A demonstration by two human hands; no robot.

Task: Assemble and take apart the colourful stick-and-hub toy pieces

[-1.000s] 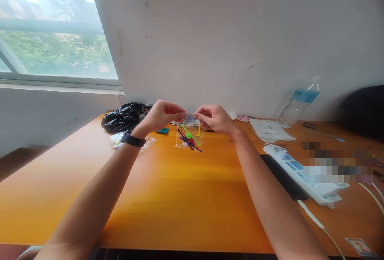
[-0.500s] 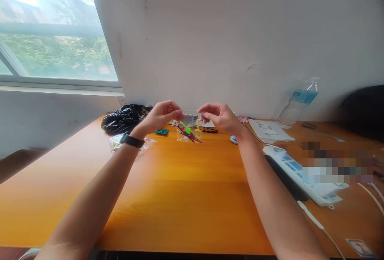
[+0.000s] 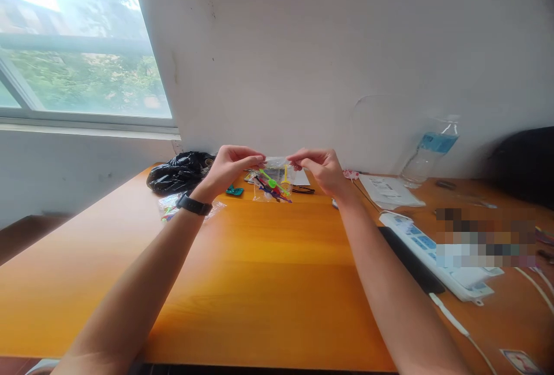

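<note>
Bag (image 3: pixel 277 162): just hanging over the table (image 3: pixel 268 288), bunch of colorful plastic bits (image 3: pixel 272 183) inside
Left hand (image 3: pixel 231 170): fingers pinching its top left corner
Right hand (image 3: pixel 320 168): fingers pinching the top right one
Watch (image 3: pixel 194 205): black, on the left wrist (image 3: pixel 202 190)

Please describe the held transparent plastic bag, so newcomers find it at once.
Above the orange wooden table, the left hand and right hand hold a small transparent plastic bag of bright pieces. Another transparent plastic bag lies on the table; only this one hangs between hands.
</note>
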